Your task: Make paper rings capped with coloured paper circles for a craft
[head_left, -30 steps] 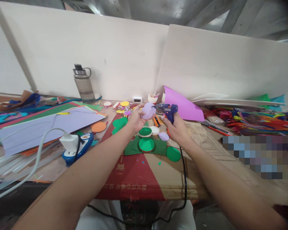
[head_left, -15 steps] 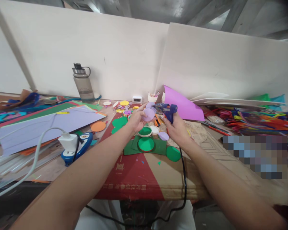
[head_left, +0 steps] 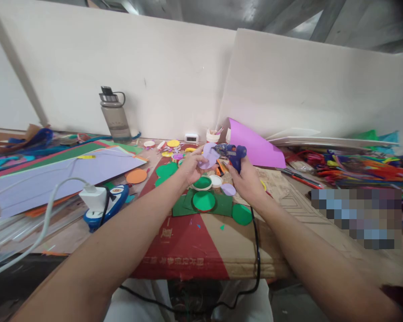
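My left hand (head_left: 192,166) is closed on a lilac paper piece (head_left: 209,156) with a rounded outline, held up above the table. My right hand (head_left: 246,179) grips a blue glue gun (head_left: 235,156) by its handle; the nozzle points left and is at the lilac piece, though whether it touches cannot be told. Below the hands are a green-filled round lid (head_left: 202,182), a white round lid (head_left: 216,181) and a lilac paper circle (head_left: 228,189). Closer to me, a green circle (head_left: 203,201) lies on dark green paper (head_left: 177,208), with another green circle (head_left: 242,214) to its right.
At the left stand a power strip (head_left: 116,199) and a water bottle (head_left: 116,118), near lilac sheets (head_left: 53,179). Purple paper (head_left: 255,145) curls behind my right hand. Pipe cleaners (head_left: 352,170) pile at the right. The gun's black cord (head_left: 258,250) hangs over the cardboard's front edge.
The lilac paper in my left hand has turned and shifted slightly, so its two rounded parts now look like one piece. The glue gun stays at nearly the same place.
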The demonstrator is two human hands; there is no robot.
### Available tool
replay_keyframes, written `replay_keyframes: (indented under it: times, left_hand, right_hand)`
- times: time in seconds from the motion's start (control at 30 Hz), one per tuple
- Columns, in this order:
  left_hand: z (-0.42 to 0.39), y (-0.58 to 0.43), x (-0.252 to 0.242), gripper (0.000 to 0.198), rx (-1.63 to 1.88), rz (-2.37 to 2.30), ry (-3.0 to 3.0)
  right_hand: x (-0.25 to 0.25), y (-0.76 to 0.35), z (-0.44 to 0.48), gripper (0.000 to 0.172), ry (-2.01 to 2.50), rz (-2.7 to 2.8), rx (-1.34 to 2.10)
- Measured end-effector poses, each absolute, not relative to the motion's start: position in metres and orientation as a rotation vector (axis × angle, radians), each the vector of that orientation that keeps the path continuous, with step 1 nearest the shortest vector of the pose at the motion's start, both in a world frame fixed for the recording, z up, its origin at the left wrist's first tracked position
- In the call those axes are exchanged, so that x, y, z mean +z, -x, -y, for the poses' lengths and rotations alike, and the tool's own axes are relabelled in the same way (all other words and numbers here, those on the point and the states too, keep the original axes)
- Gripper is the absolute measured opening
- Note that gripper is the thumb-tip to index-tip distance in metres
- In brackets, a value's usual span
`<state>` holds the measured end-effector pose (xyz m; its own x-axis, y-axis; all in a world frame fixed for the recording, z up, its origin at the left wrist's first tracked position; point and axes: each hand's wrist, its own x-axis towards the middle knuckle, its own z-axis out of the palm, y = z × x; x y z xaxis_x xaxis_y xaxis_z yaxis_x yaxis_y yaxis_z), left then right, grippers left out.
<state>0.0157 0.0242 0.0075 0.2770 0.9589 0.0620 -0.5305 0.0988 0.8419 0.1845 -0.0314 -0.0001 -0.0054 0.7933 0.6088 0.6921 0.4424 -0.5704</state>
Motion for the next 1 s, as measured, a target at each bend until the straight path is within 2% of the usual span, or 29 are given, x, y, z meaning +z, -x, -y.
replay_keyframes:
  times: [0.27, 0.43, 0.73, 0.8, 0.93, 1.0]
  left_hand:
    - [-0.0251, -0.0138, 0.0076, 0.083, 1.184, -0.582, -0.952]
    - [-0.0257, -0.017, 0.0037, 0.079, 1.112, -0.535, -1.019]
    - [-0.0251, -0.0169, 0.0006, 0.086, 1.093, -0.49, -1.028]
    - [-0.0255, -0.0163, 0.0017, 0.079, 1.113, -0.469, -1.006]
    - [-0.0287, -0.0174, 0.0038, 0.041, 1.168, -0.58, -0.877]
    - [-0.0305, -0.0187, 0.0043, 0.033, 1.201, -0.672, -0.823]
  right_hand:
    - [-0.001, -0.1849, 0.0311, 0.036, 1.256, 1.767, 0.127]
    - [-0.001, -0.185, 0.0314, 0.039, 1.278, 1.778, 0.13]
    - [0.0011, -0.1865, 0.0297, 0.034, 1.238, 1.749, 0.16]
    - [0.0009, -0.1865, 0.0301, 0.034, 1.242, 1.755, 0.147]
    - [-0.0002, -0.1861, 0.0307, 0.037, 1.278, 1.773, 0.107]
    - [-0.0005, -0.1859, 0.0306, 0.038, 1.299, 1.774, 0.099]
